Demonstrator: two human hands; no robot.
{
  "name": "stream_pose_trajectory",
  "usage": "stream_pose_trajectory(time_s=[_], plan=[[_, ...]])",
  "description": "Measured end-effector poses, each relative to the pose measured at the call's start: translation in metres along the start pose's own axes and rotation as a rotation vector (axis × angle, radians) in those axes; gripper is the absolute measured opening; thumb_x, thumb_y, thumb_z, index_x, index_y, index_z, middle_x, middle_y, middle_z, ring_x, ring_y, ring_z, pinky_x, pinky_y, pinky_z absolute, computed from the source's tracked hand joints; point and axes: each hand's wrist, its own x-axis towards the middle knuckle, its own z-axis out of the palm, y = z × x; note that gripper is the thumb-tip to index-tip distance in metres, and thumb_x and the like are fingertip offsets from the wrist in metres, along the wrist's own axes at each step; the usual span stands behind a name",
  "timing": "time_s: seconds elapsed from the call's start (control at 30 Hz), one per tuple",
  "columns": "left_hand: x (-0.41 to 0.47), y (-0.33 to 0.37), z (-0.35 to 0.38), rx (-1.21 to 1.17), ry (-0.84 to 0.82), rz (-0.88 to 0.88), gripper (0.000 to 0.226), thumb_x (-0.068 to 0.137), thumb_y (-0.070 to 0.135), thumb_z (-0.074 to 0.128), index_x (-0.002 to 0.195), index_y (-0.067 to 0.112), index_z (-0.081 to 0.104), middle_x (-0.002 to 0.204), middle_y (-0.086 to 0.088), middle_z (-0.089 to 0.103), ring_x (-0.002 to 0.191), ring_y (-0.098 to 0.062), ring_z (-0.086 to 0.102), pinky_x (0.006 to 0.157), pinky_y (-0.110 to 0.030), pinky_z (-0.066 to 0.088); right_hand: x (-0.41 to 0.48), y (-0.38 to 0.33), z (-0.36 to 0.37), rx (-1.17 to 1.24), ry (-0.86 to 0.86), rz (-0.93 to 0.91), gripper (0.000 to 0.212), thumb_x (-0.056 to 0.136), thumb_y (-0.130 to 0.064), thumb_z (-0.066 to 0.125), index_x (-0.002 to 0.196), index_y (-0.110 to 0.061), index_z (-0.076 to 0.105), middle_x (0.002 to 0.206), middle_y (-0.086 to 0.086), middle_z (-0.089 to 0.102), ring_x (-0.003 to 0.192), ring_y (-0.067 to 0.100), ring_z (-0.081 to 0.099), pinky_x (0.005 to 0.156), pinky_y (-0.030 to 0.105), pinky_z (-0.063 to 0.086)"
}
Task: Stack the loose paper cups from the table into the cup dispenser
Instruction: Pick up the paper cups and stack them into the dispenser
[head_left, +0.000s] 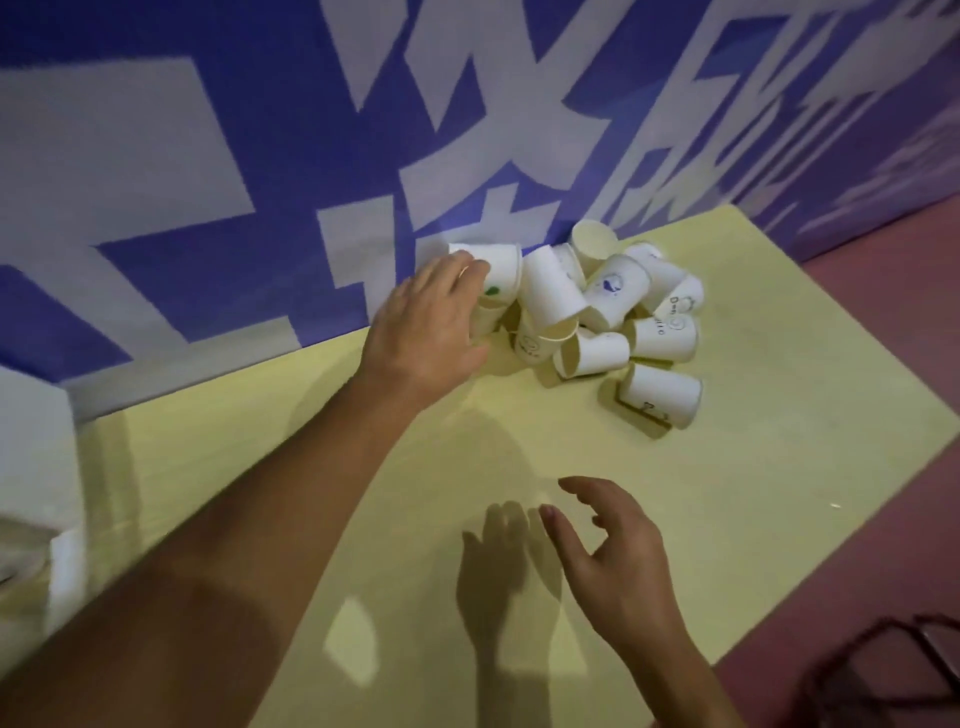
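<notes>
The left hand (431, 322), fingers apparently curled round the pile's leftmost paper cup (496, 273), is nearer; the right hand (608, 545) hovers spread, empty.

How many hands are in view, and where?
2. The left hand reaches the paper cup at the pile's left edge; the right hand hovers open above the yellow table, nearer the camera.

Cup pile (602, 312) on table (727, 493), against back wall (260, 130)
</notes>
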Motion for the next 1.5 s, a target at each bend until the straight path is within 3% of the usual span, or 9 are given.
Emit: stream_pose_trajectory(time_s=[0.17,0.33,0.5,0.6,0.7,0.87,1.03,1.3,1.5], plan=[[0.066,0.015,0.030,0.275,-0.080,0.106,0.075,0.095,0.029,0.068,0.158,0.020,0.027,0.163,-0.008,0.033,0.152,-0.029,0.030,0.124,-0.044,0.025,0.029,0.032,-0.030,0.040,0.066,0.107,0.041,0.090,-0.048,0.072,0.127,-0.029,0.067,0.119,-0.024,0.061,0.108,0.001,0.059,0.093,0.039,0.057],[0.088,0.018,0.036,0.284,-0.115,0.084,0.063,0.089,0.026,0.074,0.143,0.019,0.041,0.138,-0.009,0.054,0.130,-0.031,0.050,0.114,-0.046,0.038,0.073,0.058,-0.061,0.057,0.210,0.294,0.074,0.084,-0.048,0.081,0.146,-0.021,0.052,0.129,-0.013,0.052,0.107,0.012,0.057,0.088,0.038,0.054],[0.069,0.008,0.018,0.113,-0.036,0.017,0.071,0.086,0.029,0.083,0.144,0.013,0.044,0.137,-0.012,0.058,0.125,-0.035,0.055,0.105,-0.048,0.043,0.134,0.086,-0.075,0.400,0.127,0.818,0.095,0.069,-0.079,0.076,0.129,-0.007,0.061,0.120,0.013,0.066,0.101,0.027,0.064,0.097,0.050,0.057],[0.031,0.009,-0.001,-0.160,0.117,-0.101,0.076,0.082,0.028,0.087,0.143,0.010,0.045,0.135,-0.015,0.054,0.116,-0.032,0.055,0.092,-0.045,0.046,0.158,0.071,-0.074,0.855,0.016,1.066,0.067,0.082,-0.074,0.070,0.104,-0.011,0.063,0.089,0.014,0.055,0.085,0.033,0.056,0.070,0.041,0.057],[-0.026,0.011,-0.010,-0.443,0.248,-0.280,0.076,0.078,0.038,0.088,0.139,0.017,0.050,0.135,-0.005,0.051,0.111,-0.007,0.046,0.087,-0.028,0.041,0.184,0.063,-0.064,0.869,0.030,1.080,0.060,0.091,-0.068,0.062,0.111,-0.012,0.063,0.086,0.014,0.054,0.086,0.032,0.058,0.051,0.031,0.058],[-0.112,-0.001,0.007,-0.886,0.306,-0.584,0.067,0.069,0.045,0.084,0.127,0.032,0.054,0.124,0.014,0.065,0.111,-0.014,0.064,0.089,-0.028,0.054,0.189,0.059,-0.060,0.798,0.099,0.979,0.041,0.088,-0.045,0.065,0.109,-0.010,0.067,0.097,0.013,0.067,0.083,0.029,0.066,0.065,0.036,0.060],[-0.173,-0.015,-0.005,-1.105,0.407,-0.654,0.036,0.089,0.042,0.066,0.124,0.038,0.055,0.120,0.025,0.069,0.104,0.004,0.065,0.084,-0.013,0.053,0.129,0.031,-0.053,0.284,0.288,0.581,0.071,0.069,-0.068,0.082,0.111,-0.014,0.061,0.107,0.004,0.070,0.097,0.028,0.071,0.082,0.043,0.059],[-0.254,-0.055,-0.058,-1.091,0.554,-0.619,0.058,0.067,0.041,0.082,0.120,0.044,0.059,0.129,-0.001,0.066,0.117,-0.020,0.066,0.091,-0.028,0.057,0.017,-0.108,-0.002,0.165,-0.061,-0.173,0.061,0.070,-0.050,0.087,0.118,-0.047,0.050,0.113,-0.041,0.058,0.106,-0.012,0.058,0.080,0.009,0.044],[-0.324,-0.086,-0.095,-1.005,0.647,-0.627,0.067,0.068,0.029,0.087,0.127,0.037,0.056,0.132,-0.002,0.064,0.122,-0.028,0.064,0.095,-0.033,0.056,-0.045,-0.175,0.068,0.192,-0.225,-0.403,0.076,0.072,-0.064,0.078,0.134,-0.030,0.052,0.131,-0.027,0.058,0.114,-0.007,0.057,0.090,0.002,0.039]])
